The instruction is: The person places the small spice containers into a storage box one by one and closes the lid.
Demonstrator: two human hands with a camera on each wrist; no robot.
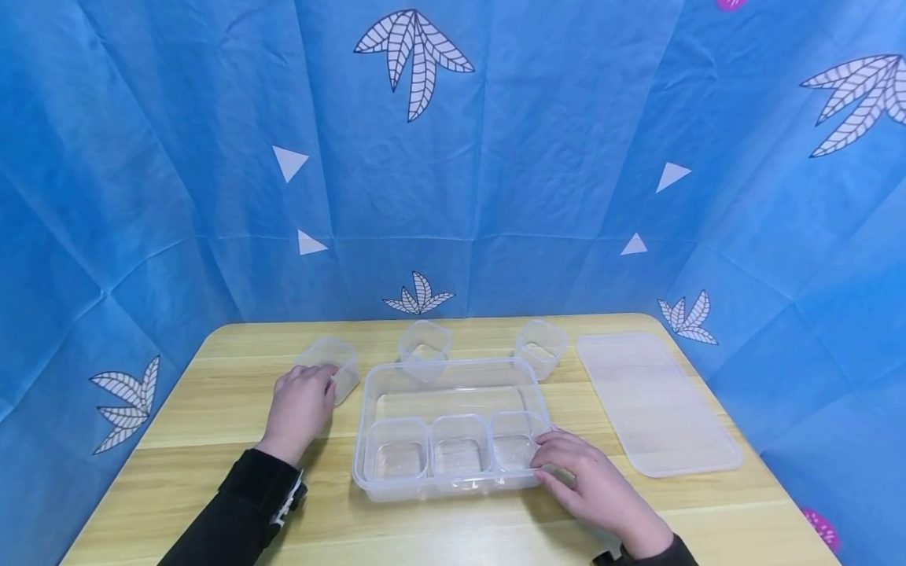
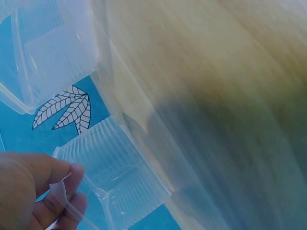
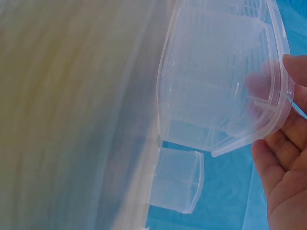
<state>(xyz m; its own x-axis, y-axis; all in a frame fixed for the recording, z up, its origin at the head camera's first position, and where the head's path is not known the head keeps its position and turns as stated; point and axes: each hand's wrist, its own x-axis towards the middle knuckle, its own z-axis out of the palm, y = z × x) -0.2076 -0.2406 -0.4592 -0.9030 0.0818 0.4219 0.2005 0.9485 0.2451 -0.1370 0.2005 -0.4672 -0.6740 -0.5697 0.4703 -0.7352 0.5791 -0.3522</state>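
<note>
A small clear plastic container (image 1: 347,381) stands at the left of the table. My left hand (image 1: 300,405) pinches its rim, with the fingertips (image 2: 76,172) over the edge in the left wrist view. A large clear plastic box (image 1: 453,485) sits in the middle, with three small containers (image 1: 460,452) in a row along its near side. My right hand (image 1: 587,479) grips the box's right rim near the front corner, beside the rightmost small container (image 1: 513,452). In the right wrist view, one finger shows blurred through the box's wall (image 3: 216,72).
Behind the box stand two more small clear containers, one near the middle (image 1: 425,342) and one to the right (image 1: 541,346). A flat clear lid (image 1: 658,401) lies on the table's right side. Blue patterned cloth (image 1: 460,181) hangs around the wooden table (image 1: 453,534).
</note>
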